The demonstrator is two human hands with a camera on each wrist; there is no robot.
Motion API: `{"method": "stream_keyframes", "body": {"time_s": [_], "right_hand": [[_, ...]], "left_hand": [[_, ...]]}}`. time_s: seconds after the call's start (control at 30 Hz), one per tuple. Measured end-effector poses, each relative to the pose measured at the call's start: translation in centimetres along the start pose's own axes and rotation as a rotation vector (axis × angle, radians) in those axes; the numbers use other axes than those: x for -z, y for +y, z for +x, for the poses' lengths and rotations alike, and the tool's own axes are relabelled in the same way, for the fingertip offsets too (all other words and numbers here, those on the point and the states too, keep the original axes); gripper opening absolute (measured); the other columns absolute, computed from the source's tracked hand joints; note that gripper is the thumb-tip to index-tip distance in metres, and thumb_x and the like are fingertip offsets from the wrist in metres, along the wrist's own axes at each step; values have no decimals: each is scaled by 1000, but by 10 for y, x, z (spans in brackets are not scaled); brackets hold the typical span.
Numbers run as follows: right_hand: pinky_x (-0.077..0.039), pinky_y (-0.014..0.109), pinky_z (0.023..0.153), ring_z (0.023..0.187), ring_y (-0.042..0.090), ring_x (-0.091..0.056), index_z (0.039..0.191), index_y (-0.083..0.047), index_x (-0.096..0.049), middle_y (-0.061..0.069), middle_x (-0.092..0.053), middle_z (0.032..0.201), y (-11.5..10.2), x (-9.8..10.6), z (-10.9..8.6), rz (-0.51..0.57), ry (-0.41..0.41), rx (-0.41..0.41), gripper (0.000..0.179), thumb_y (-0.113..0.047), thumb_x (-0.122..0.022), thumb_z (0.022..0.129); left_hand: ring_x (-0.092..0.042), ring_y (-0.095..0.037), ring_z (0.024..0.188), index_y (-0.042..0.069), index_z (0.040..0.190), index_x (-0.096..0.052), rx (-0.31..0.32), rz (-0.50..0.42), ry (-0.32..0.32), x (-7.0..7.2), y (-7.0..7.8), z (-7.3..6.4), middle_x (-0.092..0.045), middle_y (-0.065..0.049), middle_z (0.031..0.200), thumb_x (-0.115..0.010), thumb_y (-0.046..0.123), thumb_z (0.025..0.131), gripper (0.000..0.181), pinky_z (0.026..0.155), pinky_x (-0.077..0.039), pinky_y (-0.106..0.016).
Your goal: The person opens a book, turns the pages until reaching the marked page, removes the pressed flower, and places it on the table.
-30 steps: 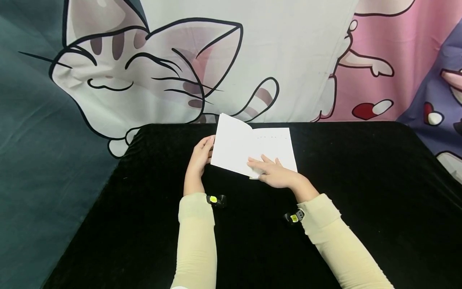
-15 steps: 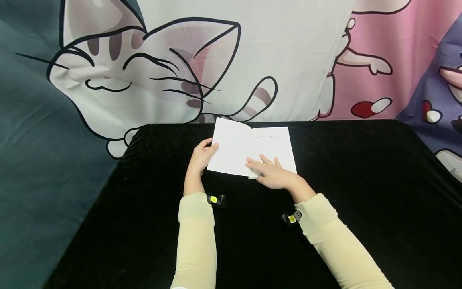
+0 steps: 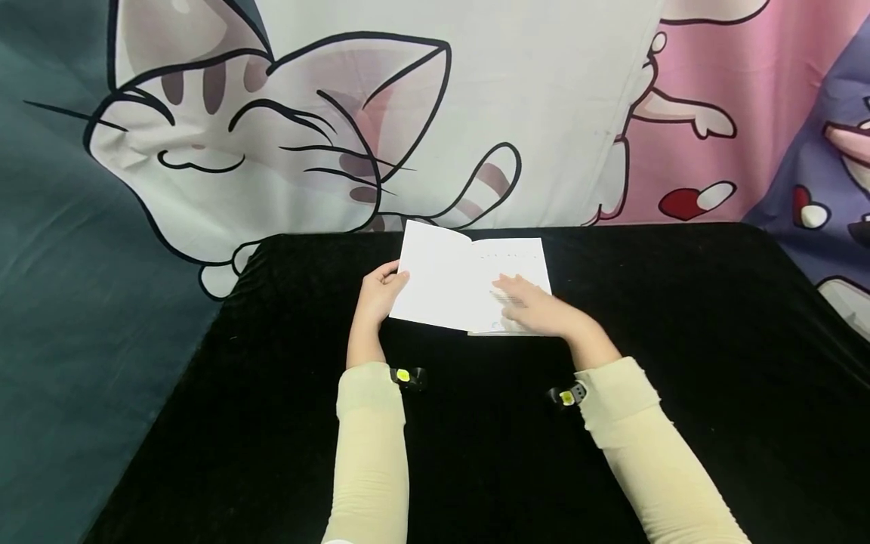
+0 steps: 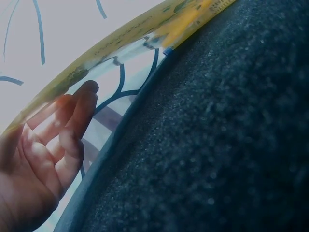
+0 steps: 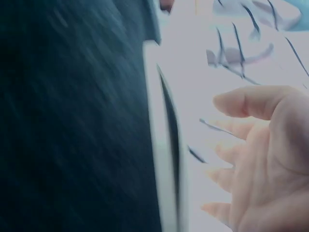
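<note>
An open book (image 3: 435, 283) with white pages is at the far middle of the table, its left side raised. My left hand (image 3: 377, 296) holds the left edge, thumb on the page and fingers behind. In the left wrist view, the fingers (image 4: 79, 113) of that hand are bent beneath the yellow cover (image 4: 130, 41). Over the lower part of the right page lies my right hand (image 3: 537, 306), its fingers extended. Whether it touches the paper I cannot tell. The right wrist view shows this hand (image 5: 270, 159) with spread fingers and a blurred book edge (image 5: 159, 130).
A black cloth (image 3: 476, 438) covers the table. Behind its far edge hangs a curtain (image 3: 557, 113) printed with cartoon cats. Each wrist carries a small black device, one on the left (image 3: 409, 378) and one on the right (image 3: 566, 396).
The left page has lowered somewhat, and my left thumb has come onto its front. My right hand has slid rightward from the book's middle, uncovering print low on the right page.
</note>
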State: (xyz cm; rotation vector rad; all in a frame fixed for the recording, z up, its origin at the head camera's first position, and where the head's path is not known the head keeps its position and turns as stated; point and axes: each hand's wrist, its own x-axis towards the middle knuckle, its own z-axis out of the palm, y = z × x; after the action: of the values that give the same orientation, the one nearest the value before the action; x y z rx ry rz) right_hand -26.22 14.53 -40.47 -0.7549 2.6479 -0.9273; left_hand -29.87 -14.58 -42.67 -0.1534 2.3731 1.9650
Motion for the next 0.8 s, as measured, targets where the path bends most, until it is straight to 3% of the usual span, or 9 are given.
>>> {"method": "stream_keyframes", "body": {"time_s": [0.13, 0.3, 0.53, 0.8], "right_hand": [[-3, 53, 108, 137, 41, -2, 142, 7, -24, 25, -13, 150, 19, 21, -10, 62, 53, -148, 57, -13, -47, 94], [-2, 57, 106, 137, 41, 4, 145, 5, -15, 24, -4, 151, 38, 32, -19, 86, 19, -258, 69, -25, -51, 94], [-1, 68, 99, 136, 43, 10, 147, -5, -17, 23, 1, 151, 54, 34, -27, 87, -76, -239, 103, -37, -79, 71], [-1, 72, 95, 136, 40, 11, 146, -11, -26, 17, -5, 153, 57, 34, -31, 81, -103, -261, 100, -40, -80, 68]], "left_hand": [[-60, -22, 96, 7, 129, -53, -6, -8, -1, -1, 0, 0, -64, -16, 109, -58, 18, 92, 40, 82, -48, -37], [-61, -21, 91, 7, 129, -54, 2, -15, -1, 0, 0, 1, -65, -16, 109, -58, 18, 92, 39, 75, -50, -34], [-61, -21, 90, 7, 129, -54, 12, -15, -16, 0, 6, -3, -64, -17, 111, -57, 19, 93, 39, 74, -50, -33], [-62, -23, 92, 10, 129, -55, 14, 1, -14, 1, 2, -1, -65, -14, 110, -57, 21, 92, 38, 77, -50, -36]]}}
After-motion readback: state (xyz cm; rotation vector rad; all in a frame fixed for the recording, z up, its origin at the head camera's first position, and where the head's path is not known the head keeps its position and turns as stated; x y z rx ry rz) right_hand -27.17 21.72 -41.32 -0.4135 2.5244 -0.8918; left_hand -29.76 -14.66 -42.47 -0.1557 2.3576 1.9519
